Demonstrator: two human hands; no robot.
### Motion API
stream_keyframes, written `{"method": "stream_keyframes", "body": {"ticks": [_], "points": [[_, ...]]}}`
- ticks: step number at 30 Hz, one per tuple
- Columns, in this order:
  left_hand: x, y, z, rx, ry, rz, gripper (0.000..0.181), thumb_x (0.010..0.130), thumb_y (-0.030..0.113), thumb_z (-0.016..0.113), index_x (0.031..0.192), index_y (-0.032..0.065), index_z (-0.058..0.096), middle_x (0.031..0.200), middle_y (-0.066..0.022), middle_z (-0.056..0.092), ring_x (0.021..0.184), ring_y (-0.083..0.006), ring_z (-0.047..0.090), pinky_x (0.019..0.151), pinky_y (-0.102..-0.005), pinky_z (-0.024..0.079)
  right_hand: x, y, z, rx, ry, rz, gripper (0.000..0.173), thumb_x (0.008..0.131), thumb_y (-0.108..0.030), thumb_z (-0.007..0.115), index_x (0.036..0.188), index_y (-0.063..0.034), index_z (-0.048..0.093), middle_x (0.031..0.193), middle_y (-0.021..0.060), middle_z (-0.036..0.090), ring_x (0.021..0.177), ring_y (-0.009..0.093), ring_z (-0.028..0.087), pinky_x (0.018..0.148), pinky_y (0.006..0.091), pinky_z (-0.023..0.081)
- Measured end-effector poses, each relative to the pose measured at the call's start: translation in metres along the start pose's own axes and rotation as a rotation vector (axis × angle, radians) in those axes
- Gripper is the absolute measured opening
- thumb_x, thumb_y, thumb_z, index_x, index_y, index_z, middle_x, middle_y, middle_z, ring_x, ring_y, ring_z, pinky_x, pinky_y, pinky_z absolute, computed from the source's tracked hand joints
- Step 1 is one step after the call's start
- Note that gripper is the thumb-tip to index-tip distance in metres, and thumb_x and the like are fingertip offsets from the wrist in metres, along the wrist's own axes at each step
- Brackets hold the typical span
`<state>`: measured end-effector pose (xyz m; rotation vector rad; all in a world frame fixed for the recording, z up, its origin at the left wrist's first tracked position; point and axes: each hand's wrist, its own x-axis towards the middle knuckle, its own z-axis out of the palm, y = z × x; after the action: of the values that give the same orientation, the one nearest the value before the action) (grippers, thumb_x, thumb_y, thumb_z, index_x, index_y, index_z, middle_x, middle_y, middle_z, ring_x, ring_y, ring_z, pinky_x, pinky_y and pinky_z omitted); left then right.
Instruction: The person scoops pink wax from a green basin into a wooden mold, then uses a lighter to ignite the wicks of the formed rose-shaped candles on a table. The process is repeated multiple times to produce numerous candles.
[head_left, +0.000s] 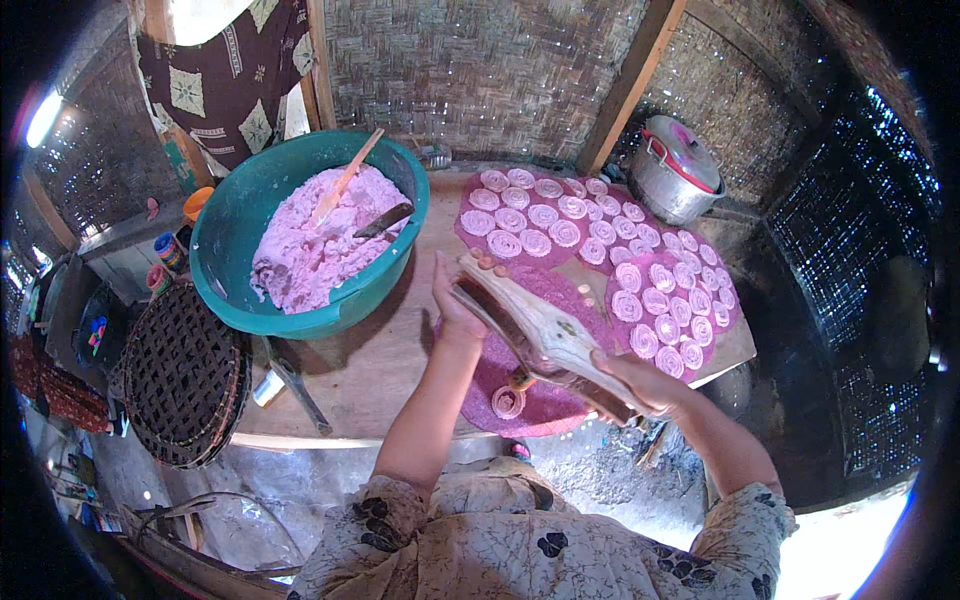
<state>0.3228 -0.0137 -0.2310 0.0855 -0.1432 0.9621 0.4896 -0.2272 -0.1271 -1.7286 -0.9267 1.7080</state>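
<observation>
Both hands hold a hinged wooden press (544, 319), tilted from upper left to lower right. My left hand (461, 306) wraps its upper-left end, with fingertips over the far edge. Around the lower-right end is my right hand (639, 384). Below the press, a round pink mat (491, 356) lies on the wooden table (360, 375), partly covered by the press and my arms. One coiled pink dough ring (508, 403) sits on that mat, close under an orange-brown nozzle-like part (519, 379). Several similar dough coils (541, 216) cover other pink mats farther back and to the right.
At left stands a large green basin (300, 326) of pink dough (330, 240) with two wooden tools in it. Woven trays (184, 375) lean by the table's left edge, near a stick (296, 390) and a small can (268, 388). A lidded metal pot (671, 180) stands back right.
</observation>
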Motion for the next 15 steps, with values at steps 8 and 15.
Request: {"method": "stream_keyframes", "body": {"ticks": [8,15], "points": [[-0.022,-0.011,0.006,0.053,0.102,-0.006,0.045,0.090,0.058,0.041,0.086,0.0143,0.053,0.077,-0.0021,0.053,0.077,-0.0241,0.053,0.073,-0.0462,0.045,-0.017,0.007,-0.006,0.009,-0.033,0.033,0.065,0.092,-0.059,0.045,0.105,0.0029,0.060,0.076,0.0108,0.064,0.060,0.017,0.064,0.048,0.0290,0.051],[0.004,0.006,0.004,0.034,0.041,-0.019,0.049,0.089,0.059,0.042,0.083,0.0112,0.054,0.073,-0.0049,0.054,0.073,-0.0258,0.053,0.071,-0.0433,0.045,0.001,0.009,0.004,-0.006,0.034,-0.104,0.063,0.092,-0.057,0.049,0.096,0.0038,0.063,0.069,0.0092,0.062,0.055,0.017,0.061,0.047,0.0302,0.049]]}}
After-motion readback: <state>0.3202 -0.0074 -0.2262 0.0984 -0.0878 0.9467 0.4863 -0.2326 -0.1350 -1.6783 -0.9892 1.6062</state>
